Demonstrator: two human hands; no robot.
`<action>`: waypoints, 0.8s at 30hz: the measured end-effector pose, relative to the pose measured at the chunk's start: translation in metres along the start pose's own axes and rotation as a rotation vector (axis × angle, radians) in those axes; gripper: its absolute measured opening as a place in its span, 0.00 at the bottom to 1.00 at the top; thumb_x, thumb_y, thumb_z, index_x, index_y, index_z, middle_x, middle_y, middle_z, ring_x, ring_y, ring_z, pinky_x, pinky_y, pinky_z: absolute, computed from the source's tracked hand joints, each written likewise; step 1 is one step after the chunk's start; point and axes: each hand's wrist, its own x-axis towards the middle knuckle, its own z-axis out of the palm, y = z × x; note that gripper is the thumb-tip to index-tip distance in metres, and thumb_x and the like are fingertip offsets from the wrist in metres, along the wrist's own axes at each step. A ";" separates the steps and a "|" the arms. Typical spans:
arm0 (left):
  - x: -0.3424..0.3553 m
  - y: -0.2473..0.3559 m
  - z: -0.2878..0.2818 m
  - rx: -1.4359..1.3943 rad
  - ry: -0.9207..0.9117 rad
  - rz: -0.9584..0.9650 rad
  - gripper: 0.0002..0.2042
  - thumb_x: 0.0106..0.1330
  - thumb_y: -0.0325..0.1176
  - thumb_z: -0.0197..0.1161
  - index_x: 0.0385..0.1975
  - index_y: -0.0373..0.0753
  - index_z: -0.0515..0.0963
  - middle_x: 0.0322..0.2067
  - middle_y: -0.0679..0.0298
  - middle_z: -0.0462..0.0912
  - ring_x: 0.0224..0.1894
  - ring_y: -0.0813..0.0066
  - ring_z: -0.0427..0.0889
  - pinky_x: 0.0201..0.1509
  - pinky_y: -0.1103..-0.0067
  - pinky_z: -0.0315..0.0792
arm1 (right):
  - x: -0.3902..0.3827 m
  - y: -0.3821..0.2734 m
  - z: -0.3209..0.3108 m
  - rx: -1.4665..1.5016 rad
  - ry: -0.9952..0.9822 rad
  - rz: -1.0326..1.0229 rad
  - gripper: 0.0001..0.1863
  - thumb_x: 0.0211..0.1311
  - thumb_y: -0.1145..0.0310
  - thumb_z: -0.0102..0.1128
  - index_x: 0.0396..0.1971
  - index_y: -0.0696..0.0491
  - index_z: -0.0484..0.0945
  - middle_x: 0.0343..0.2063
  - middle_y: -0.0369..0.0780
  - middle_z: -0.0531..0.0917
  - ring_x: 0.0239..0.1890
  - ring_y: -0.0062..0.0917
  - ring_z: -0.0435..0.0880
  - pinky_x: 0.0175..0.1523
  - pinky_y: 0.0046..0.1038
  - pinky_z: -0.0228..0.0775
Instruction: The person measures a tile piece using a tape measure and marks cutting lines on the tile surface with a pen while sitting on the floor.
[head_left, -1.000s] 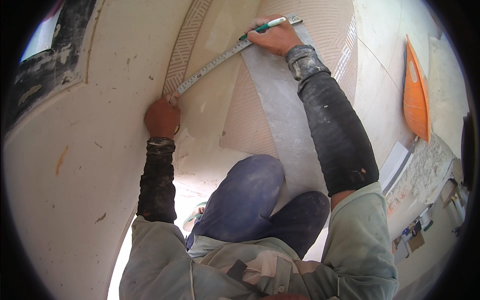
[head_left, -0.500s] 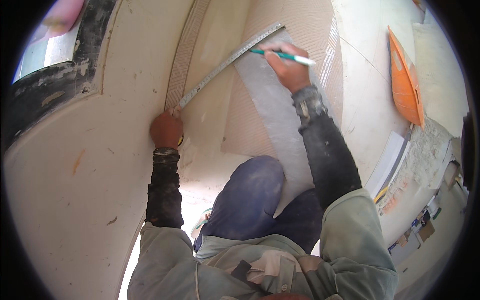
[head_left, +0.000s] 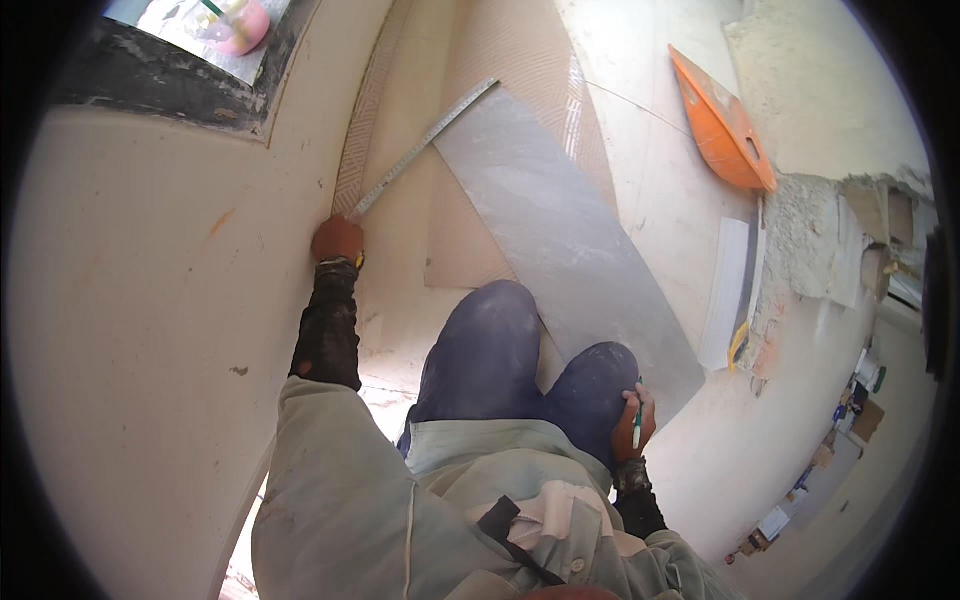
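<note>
Gripping tape measure (head_left: 421, 149) with left fingers (head_left: 345, 232), pen (head_left: 638, 416) with right fingers (head_left: 649, 407); judging tile (head_left: 565, 230) heavy, stiff, brittle; best held by long edges.

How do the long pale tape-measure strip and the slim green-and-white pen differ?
Length: the long pale tape-measure strip is far longer than the slim green-and-white pen.
Hold: the strip's near end is at the left hand; the pen is in the right hand.
Pose: the strip stretches diagonally to the flat grey rectangular slab's far end; the pen points roughly up the picture.
Shared: both are narrow.
</note>
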 end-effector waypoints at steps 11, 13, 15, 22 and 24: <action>-0.159 0.066 -0.060 -1.082 -0.545 0.280 0.22 0.72 0.45 0.55 0.28 0.29 0.79 0.25 0.60 0.82 0.26 0.75 0.79 0.31 0.76 0.73 | -0.081 0.029 -0.033 -0.131 0.329 -0.362 0.13 0.67 0.66 0.54 0.46 0.57 0.78 0.40 0.47 0.82 0.47 0.44 0.78 0.55 0.42 0.66; -0.226 0.102 -0.079 -1.132 -0.769 0.264 0.20 0.74 0.45 0.52 0.34 0.31 0.76 0.28 0.60 0.80 0.26 0.74 0.78 0.33 0.75 0.75 | -0.110 0.051 -0.056 -0.079 0.386 -0.339 0.12 0.67 0.68 0.54 0.47 0.56 0.78 0.41 0.48 0.82 0.48 0.44 0.78 0.55 0.42 0.67; -0.267 0.101 -0.085 -1.359 -1.024 0.296 0.18 0.76 0.46 0.50 0.36 0.35 0.73 0.29 0.63 0.78 0.26 0.72 0.78 0.34 0.73 0.77 | -0.131 0.061 -0.055 0.032 0.474 -0.347 0.13 0.66 0.68 0.56 0.47 0.55 0.78 0.41 0.47 0.82 0.49 0.43 0.78 0.55 0.43 0.67; -0.391 0.110 -0.050 -1.568 -1.632 0.108 0.19 0.76 0.50 0.48 0.34 0.40 0.71 0.30 0.64 0.74 0.36 0.65 0.77 0.45 0.67 0.74 | -0.187 0.067 -0.068 -0.027 0.523 -0.268 0.18 0.58 0.67 0.63 0.48 0.55 0.77 0.46 0.45 0.82 0.52 0.44 0.77 0.59 0.43 0.65; -0.402 0.101 -0.042 -1.563 -1.675 0.149 0.18 0.76 0.49 0.48 0.34 0.39 0.72 0.30 0.64 0.74 0.35 0.65 0.77 0.45 0.67 0.72 | -0.190 0.071 -0.071 0.020 0.490 -0.278 0.17 0.55 0.69 0.64 0.45 0.56 0.78 0.45 0.43 0.84 0.51 0.42 0.78 0.59 0.43 0.65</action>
